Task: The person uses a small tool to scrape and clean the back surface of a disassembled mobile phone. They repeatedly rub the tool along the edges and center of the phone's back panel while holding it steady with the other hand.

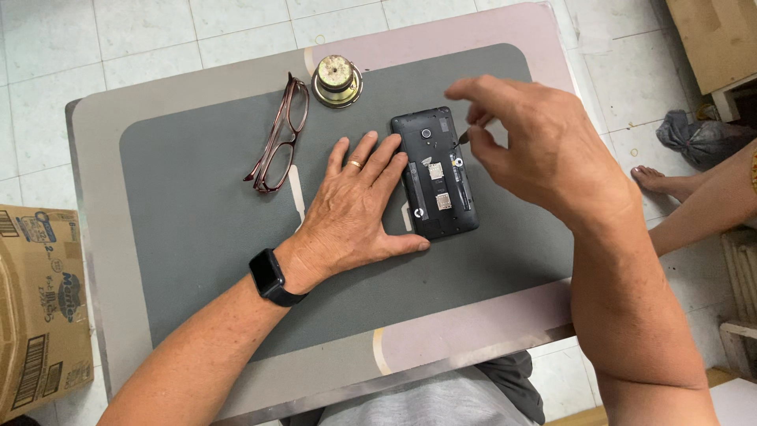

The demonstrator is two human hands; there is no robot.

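Note:
A black phone lies face down on the grey mat with its back cover off, so the card slots and inner frame show. My left hand lies flat on the mat, its fingers pressing the phone's left edge; it wears a ring and a dark watch on the wrist. My right hand hovers over the phone's upper right corner, fingers pinched on a thin dark tool whose tip touches the phone's edge.
Red-framed glasses lie folded on the mat at upper left. A round metal speaker part stands beside them. A cardboard box sits on the floor at left. Another person's foot and a wooden box are at right.

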